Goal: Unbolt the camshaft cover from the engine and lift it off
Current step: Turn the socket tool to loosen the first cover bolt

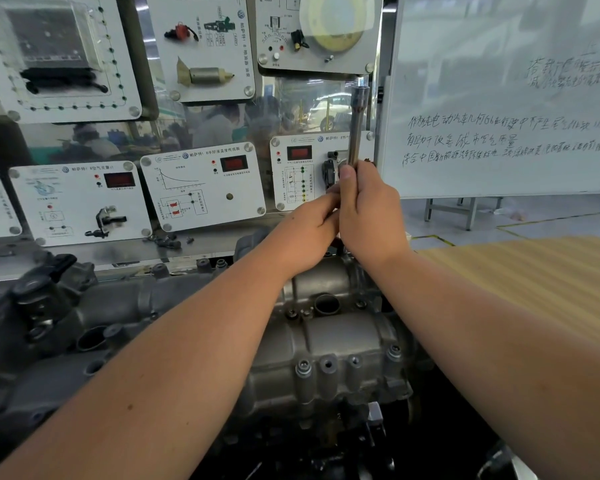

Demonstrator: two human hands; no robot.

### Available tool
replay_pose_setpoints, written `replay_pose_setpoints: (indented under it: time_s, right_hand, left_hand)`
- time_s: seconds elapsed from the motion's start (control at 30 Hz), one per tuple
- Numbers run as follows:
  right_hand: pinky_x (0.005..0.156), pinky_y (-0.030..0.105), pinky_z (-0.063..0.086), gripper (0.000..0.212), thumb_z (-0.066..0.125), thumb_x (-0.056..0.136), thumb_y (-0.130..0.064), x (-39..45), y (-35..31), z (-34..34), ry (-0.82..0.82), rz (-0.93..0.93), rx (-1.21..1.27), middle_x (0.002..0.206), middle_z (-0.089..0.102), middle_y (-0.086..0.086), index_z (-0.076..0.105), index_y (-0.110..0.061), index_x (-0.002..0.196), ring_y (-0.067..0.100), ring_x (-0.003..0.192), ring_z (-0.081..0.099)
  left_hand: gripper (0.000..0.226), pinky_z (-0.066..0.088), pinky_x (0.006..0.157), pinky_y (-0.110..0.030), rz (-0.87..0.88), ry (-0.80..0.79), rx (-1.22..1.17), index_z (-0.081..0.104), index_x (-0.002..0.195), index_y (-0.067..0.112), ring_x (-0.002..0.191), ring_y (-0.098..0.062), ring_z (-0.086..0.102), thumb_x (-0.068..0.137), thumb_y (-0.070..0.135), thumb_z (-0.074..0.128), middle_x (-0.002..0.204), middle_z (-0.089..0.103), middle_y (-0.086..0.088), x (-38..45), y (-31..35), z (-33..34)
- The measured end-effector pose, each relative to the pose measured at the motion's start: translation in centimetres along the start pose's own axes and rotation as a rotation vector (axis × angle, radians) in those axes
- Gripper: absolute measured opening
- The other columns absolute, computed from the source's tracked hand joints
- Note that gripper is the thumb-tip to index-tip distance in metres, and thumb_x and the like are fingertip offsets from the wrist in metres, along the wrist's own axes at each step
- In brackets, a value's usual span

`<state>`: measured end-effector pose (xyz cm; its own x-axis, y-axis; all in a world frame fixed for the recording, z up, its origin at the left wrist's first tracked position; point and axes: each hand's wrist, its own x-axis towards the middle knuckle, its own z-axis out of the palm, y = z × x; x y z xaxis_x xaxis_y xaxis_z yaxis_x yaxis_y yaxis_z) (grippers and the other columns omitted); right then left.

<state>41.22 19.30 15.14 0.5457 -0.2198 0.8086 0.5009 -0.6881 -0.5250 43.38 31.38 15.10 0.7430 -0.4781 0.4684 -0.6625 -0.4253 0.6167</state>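
Bare forearms reach over the camshaft cover [326,341], which lies lengthwise left to right directly below both hands. Above its far edge, the right hand [368,216] grips a socket extension [356,126] standing upright; the left hand [305,233] pinches its lower end.

A: What is the right hand [368,213] gripping?
B: A long metal socket extension [356,126], held upright, its socket end at the top. The left hand [309,233] touches the right one and pinches something at the tool's lower end, hidden there.
A: And below them?
B: The grey camshaft cover [329,337], bolts [303,367] seated along its near edge. Behind stand sensor display panels [201,185] and a whiteboard [506,98] with handwriting
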Motion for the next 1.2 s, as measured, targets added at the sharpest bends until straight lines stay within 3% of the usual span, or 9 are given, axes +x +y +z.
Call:
replay_pose_setpoints:
  time_s: [0.2,0.3,0.4,0.47,0.57,0.7,0.83,1.03,1.2]
  right_hand:
    - [0.068,0.038,0.05,0.034,0.043,0.106,-0.04,-0.05,-0.16,-0.08,-0.044,0.008,0.02,0.091,0.069,-0.002,0.049,-0.016,0.129,0.022,0.083,0.066]
    - [0.061,0.038,0.046,0.018,0.042,0.107,-0.036,-0.1,-0.1,-0.04,-0.032,-0.017,0.006,0.072,0.056,-0.011,0.049,-0.019,0.103,0.019,0.068,0.058]
    - [0.06,0.041,0.044,0.024,0.038,0.108,-0.032,-0.1,-0.25,-0.04,-0.024,-0.03,-0.019,0.067,0.051,-0.007,0.044,-0.018,0.089,0.021,0.064,0.053]
    - [0.062,0.043,0.046,0.025,0.036,0.109,-0.031,-0.08,-0.3,-0.07,-0.024,-0.026,-0.034,0.069,0.054,-0.004,0.045,-0.017,0.089,0.025,0.067,0.055]
    - [0.062,0.041,0.046,0.023,0.036,0.109,-0.032,-0.09,-0.28,-0.1,-0.026,-0.012,-0.019,0.073,0.058,-0.003,0.049,-0.017,0.096,0.023,0.069,0.058]
    - [0.072,0.041,0.053,0.035,0.044,0.105,-0.041,-0.2,-0.59,-0.25,-0.038,0.019,0.018,0.09,0.069,-0.001,0.048,-0.016,0.129,0.023,0.086,0.067]
    - [0.071,0.049,0.054,0.027,0.041,0.106,-0.038,-0.35,-0.69,-0.32,-0.039,-0.039,-0.029,0.084,0.065,0.001,0.052,-0.016,0.118,0.03,0.081,0.065]
    - [0.071,0.051,0.051,0.026,0.035,0.109,-0.031,-0.18,-0.72,-0.32,-0.012,-0.023,-0.042,0.08,0.064,0.006,0.052,-0.015,0.097,0.03,0.076,0.06]
    - [0.07,0.041,0.052,0.027,0.043,0.106,-0.037,-0.22,-0.64,-0.2,-0.01,-0.002,0.008,0.086,0.065,-0.002,0.052,-0.016,0.12,0.026,0.082,0.065]
  left_hand:
    - [0.03,0.041,0.055,-0.006,0.02,0.04,0.054,0.053,0.136,0.036,0.068,0.013,0.059,0.107,0.026,0.047,0.097,0.064,0.02,0.13,0.13,0.02]
    - [0.036,0.041,0.058,-0.009,0.024,0.05,0.047,0.051,0.142,0.036,0.07,0.01,0.06,0.107,0.028,0.047,0.099,0.066,0.018,0.08,0.14,0.07]
    - [0.039,0.041,0.069,-0.006,0.022,0.03,0.043,0.048,0.148,0.035,0.092,0.002,0.061,0.109,0.03,0.044,0.121,0.065,0.015,0.04,0.03,0.12]
    - [0.038,0.042,0.072,0.0,0.025,0.017,0.033,0.05,0.148,0.031,0.095,0.003,0.059,0.111,0.031,0.042,0.131,0.059,0.016,-0.03,0.0,0.05]
    - [0.036,0.043,0.069,-0.002,0.027,0.016,0.053,0.053,0.144,0.029,0.091,0.008,0.059,0.11,0.029,0.044,0.119,0.06,0.018,0.0,0.12,-0.04]
    - [0.032,0.045,0.069,-0.008,0.03,0.045,0.065,0.056,0.136,0.032,0.093,0.007,0.062,0.106,0.023,0.049,0.1,0.064,0.019,0.21,0.19,-0.04]
    - [0.029,0.042,0.066,0.0,0.037,0.065,0.051,0.057,0.129,0.035,0.084,0.023,0.056,0.104,0.021,0.051,0.096,0.062,0.026,0.34,-0.06,0.02]
    - [0.038,0.038,0.073,-0.002,0.027,0.04,0.044,0.049,0.148,0.035,0.104,-0.001,0.056,0.111,0.037,0.04,0.13,0.062,0.013,0.24,-0.34,0.22]
    - [0.035,0.04,0.063,0.001,0.04,0.062,0.081,0.052,0.142,0.033,0.079,0.018,0.056,0.108,0.026,0.046,0.101,0.06,0.026,0.38,-0.31,0.25]
